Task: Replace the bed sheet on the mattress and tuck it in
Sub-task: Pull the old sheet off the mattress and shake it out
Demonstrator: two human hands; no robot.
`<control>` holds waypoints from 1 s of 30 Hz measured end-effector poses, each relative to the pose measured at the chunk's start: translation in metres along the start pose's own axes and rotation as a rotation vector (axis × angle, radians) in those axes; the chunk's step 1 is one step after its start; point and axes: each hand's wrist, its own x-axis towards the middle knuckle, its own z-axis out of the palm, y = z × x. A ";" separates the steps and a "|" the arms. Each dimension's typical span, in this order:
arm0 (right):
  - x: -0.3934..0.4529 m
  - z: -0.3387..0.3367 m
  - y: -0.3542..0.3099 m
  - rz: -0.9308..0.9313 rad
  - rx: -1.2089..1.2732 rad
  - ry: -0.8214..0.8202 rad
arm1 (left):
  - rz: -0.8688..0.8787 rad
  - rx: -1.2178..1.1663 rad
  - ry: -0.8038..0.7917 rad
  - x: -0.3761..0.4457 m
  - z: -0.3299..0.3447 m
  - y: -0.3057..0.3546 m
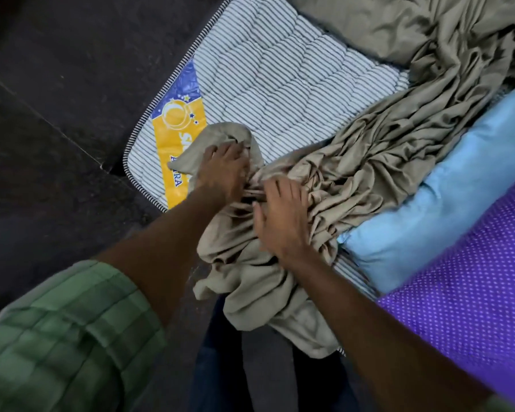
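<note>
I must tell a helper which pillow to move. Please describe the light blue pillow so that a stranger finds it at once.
Start at the striped mattress with the crumpled beige bed sheet. Right of the sheet lies the light blue pillow. It is plain, whereas the purple pillow beside it has white dots.

Just left of the left hand, the yellow and blue label on the striped mattress carries a crescent-moon-and-stars emblem and blue lettering of which only "S" and, lower down, "RA" can be read, the hand and the beige sheet hiding the remainder.
</note>
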 end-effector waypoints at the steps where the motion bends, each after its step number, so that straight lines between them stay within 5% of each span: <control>1: -0.022 0.005 -0.009 0.000 0.026 0.009 | 0.024 0.023 -0.017 -0.003 0.002 -0.005; 6: -0.099 0.067 -0.053 0.208 -0.074 -0.225 | 0.027 -0.104 -0.116 -0.021 0.006 -0.008; 9: -0.084 0.090 -0.070 0.347 -0.192 -0.208 | 0.034 -0.185 -0.190 -0.038 0.003 -0.006; 15: -0.007 0.062 -0.059 0.265 0.034 -0.210 | -0.058 -0.315 -0.149 -0.059 0.006 -0.042; 22: 0.079 0.006 -0.030 0.651 0.467 0.158 | -0.117 -0.354 -0.156 -0.066 0.020 -0.083; 26: 0.055 0.004 -0.055 0.573 0.362 0.317 | -0.138 -0.468 -0.094 -0.091 0.017 -0.072; 30: -0.032 0.042 -0.099 0.506 0.234 0.504 | -0.093 -0.301 0.020 -0.127 0.022 -0.051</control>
